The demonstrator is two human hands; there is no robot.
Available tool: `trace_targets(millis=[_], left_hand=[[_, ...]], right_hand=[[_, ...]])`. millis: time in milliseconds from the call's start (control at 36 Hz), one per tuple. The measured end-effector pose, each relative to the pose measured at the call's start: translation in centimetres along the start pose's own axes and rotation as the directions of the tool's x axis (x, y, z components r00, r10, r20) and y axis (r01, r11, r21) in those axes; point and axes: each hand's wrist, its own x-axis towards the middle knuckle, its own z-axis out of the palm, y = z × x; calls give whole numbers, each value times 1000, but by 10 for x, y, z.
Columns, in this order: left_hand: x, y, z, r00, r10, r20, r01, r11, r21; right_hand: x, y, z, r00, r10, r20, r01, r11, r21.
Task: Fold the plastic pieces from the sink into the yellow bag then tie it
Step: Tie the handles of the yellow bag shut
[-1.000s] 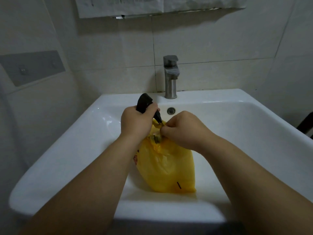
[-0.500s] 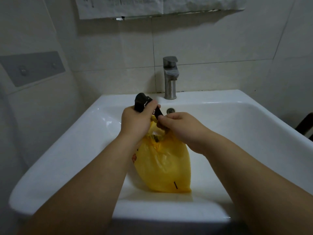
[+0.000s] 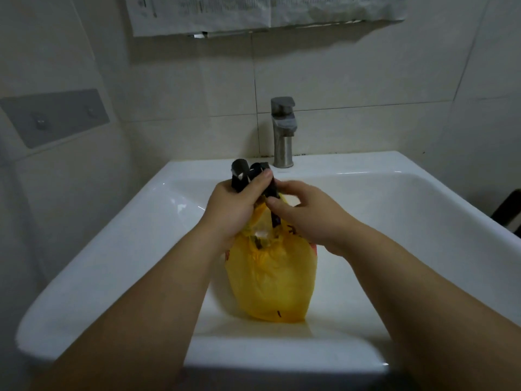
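Yellow bag [image 3: 272, 280] upright in sink [image 3: 112, 249], mouth up; left hand [image 3: 234, 211] grips black strips [image 3: 239, 172]; right hand [image 3: 308, 218] pinches one.

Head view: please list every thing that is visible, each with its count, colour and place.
yellow bag: one, yellow, in the sink basin.
black plastic pieces: count unclear, black, sticking out of the bag's mouth.
sink: one, white, against the tiled wall.
tap: one, grey metal, on the sink's back rim.
wall plate: one, grey, on the left wall.
paper sheets: count unclear, white, on the wall above the tap.
dark object: one, black, at the right edge, unclear.
left hand: one, above the bag, grip round the black plastic pieces.
right hand: one, beside it, pinches the black plastic.
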Motion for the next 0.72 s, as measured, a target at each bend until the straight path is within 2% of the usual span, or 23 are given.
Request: trace_targets(millis=[56, 111, 222, 278, 333, 417, 583, 667, 722], left_hand=[[-2, 1, 1, 999, 32, 33, -32, 999, -3], [-2, 1, 2, 998, 53, 35, -53, 998, 12], [3, -4, 3, 997, 41, -69, -41, 999, 3], [4, -5, 2, 991, 34, -128, -32, 999, 18], [7, -7, 2, 992, 3, -124, 0, 1000, 22], [9, -7, 0, 996, -94, 8, 95, 993, -68], [4, -8, -8, 950, -183, 254, 232, 957, -177], [-4, -4, -8, 905, -148, 399, 267, 928, -259], [-7, -1, -9, 850, -84, 520, 258, 927, -272]], right_hand=[[-1, -1, 3, 1000, -28, -3, 28, 999, -41], [0, 0, 7, 997, -41, -60, 41, 999, -5], [2, 1, 7, 988, -27, -149, 49, 989, 143], [1, 0, 7, 989, -38, -145, 62, 985, 164], [-1, -1, 8, 989, -87, -117, 104, 983, 150], [-1, 1, 10, 987, -147, -62, 153, 984, 95], [0, 7, 7, 990, -134, 36, 137, 987, -86], [1, 7, 6, 993, -121, -16, 119, 991, -67], [2, 7, 3, 993, -97, -60, 94, 994, -51]])
